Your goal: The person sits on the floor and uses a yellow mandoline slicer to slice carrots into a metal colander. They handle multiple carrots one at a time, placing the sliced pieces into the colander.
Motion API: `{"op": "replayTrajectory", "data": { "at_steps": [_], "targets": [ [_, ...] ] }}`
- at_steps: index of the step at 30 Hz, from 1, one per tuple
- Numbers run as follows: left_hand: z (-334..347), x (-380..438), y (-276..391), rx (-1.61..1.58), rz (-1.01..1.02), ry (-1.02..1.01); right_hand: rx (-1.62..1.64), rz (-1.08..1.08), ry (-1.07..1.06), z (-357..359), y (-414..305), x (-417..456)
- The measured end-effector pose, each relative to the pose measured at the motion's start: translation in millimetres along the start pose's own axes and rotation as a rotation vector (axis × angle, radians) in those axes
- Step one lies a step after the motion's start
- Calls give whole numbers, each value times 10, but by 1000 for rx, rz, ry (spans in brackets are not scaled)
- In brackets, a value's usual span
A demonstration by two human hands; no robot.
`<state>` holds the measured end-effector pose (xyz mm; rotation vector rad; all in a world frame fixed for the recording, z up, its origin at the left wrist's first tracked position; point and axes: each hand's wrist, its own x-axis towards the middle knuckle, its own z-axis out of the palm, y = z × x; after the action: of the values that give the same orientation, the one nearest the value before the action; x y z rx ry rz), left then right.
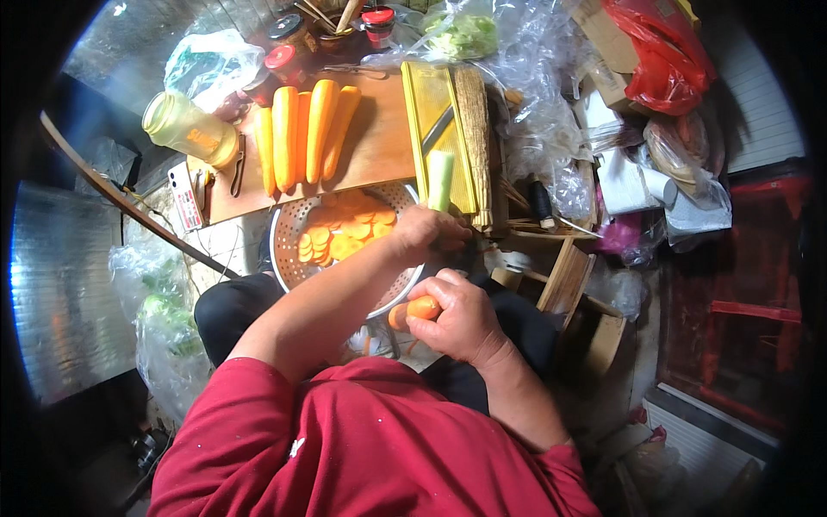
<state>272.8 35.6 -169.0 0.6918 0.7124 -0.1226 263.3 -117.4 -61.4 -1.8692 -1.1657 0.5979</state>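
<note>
My left hand (436, 232) reaches across above the rim of a perforated metal colander (284, 258), its fingers curled around the lower end of a pale green cylindrical thing (441, 178). What that thing is, I cannot tell. My right hand (455, 316) grips orange carrot pieces (423, 307), with two rounded ends showing. Carrot slices (345, 245) lie in the colander, partly hidden by my left forearm. Beyond it, several peeled carrots (284, 139) lie side by side on a wooden board (381, 142). A yellow slicer with a slanted metal blade (446, 116) rests at the board's right.
A straw brush (473, 129) lies beside the slicer. Left stand a plastic jar (187, 132) and a phone-like object (185, 197). Red-lidded jars (281, 58) line the back. Plastic bags (543, 97) and a wooden box (568, 284) crowd the right.
</note>
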Motion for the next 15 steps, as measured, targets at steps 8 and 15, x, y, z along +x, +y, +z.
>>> {"op": "replayTrajectory", "data": {
  "at_steps": [8,15],
  "targets": [
    [-648,-1187,556,72,392,108,-15,33,126,51,20,46],
    [-1252,-1949,857,-54,684,351,519,337,298,44,187,407]
  ]
}}
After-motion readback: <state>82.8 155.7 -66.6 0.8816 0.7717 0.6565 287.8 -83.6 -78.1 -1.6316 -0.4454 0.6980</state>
